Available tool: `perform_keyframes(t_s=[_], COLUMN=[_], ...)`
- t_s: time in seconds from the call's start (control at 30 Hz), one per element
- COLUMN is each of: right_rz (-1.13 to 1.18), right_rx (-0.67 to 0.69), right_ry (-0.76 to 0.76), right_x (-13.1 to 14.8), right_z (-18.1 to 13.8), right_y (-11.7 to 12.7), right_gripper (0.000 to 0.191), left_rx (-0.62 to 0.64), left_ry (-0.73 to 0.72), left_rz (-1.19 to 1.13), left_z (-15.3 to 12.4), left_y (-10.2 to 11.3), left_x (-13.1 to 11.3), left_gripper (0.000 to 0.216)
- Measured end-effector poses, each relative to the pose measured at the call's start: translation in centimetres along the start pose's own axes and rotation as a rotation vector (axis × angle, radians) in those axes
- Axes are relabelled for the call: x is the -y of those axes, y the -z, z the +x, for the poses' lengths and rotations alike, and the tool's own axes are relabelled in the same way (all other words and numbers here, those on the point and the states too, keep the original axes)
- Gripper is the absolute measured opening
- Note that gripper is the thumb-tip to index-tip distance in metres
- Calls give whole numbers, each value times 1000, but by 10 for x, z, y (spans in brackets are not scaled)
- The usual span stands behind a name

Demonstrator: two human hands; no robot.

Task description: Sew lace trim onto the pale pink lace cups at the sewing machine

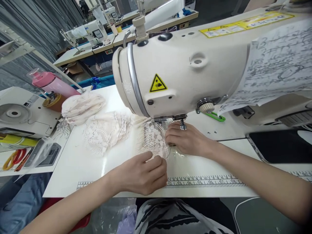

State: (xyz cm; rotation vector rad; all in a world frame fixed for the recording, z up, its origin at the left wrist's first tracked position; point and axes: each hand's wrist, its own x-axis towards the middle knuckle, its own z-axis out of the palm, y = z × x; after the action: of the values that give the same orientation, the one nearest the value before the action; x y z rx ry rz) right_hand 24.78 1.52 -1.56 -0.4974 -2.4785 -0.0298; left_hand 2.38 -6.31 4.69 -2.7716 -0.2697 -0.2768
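**As Lace Met Needle**

While the left hand (143,174) pinched the lace (153,138) in a clenched grip at frame centre, the right hand (186,139) pressed it flat, grip released, beneath the sewing machine (182,71). A yellow warning triangle (158,84) marked the machine; the ruler (207,182) printed on the surface (80,162) read 12 to 18.

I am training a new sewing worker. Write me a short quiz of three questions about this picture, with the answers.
1. True or false: the right hand rests on the white lace fabric beside the presser foot of the cream industrial sewing machine.
2. Which thing shows at the far left, beyond the lace? A) pink plastic bottle B) blue cup C) black iron
3. Fill in: near the printed ruler strip, the left hand has its fingers ______ (open/shut) on the lace edge.
Key: 1 true; 2 A; 3 shut.
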Motion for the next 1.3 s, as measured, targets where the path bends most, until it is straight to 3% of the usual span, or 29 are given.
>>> perform_keyframes(t_s=[0.07,0.17,0.27,0.33,0.4,0.43,0.53,0.6,0.67,0.8,0.9,1.13,1.2,1.3], right_rz=[40,66,102,109,70,42,-15,-14,13,48,13,35,39,13], right_rx=[1,17,66,96,92,82,58,67,84,78,49,-4,-9,22], right_ry=[-1,-8,-24,-33,-29,-21,13,18,16,-9,-11,61,60,38], right_x=[-1,-1,1,2,2,1,0,-1,-2,0,1,-3,-4,-2], right_z=[0,0,-1,0,0,1,2,2,1,2,2,-1,-1,0], right_y=[1,6,12,13,11,10,7,8,9,10,9,11,11,11], right_gripper=[28,28,18,13,18,20,25,27,28,26,18,11,9,21], left_rx=[93,56,-6,17,72,112,242,263,219,87,63,-54,-126,-185], left_ry=[11,174,554,845,1017,1036,920,829,812,843,766,549,519,516], left_rz=[76,85,-129,-295,-403,-446,-547,-567,-546,-471,-452,-201,-134,-84], left_z=[-9,-19,-19,-15,-9,-6,1,5,8,10,8,1,-1,-3], left_y=[-1,-6,-3,6,16,19,18,9,-2,-15,-17,-34,-41,-45], left_x=[-13,-31,-32,-23,-8,-1,17,23,24,23,23,17,14,11], left_gripper=[13,16,17,16,20,22,28,28,23,46,51,17,17,19])
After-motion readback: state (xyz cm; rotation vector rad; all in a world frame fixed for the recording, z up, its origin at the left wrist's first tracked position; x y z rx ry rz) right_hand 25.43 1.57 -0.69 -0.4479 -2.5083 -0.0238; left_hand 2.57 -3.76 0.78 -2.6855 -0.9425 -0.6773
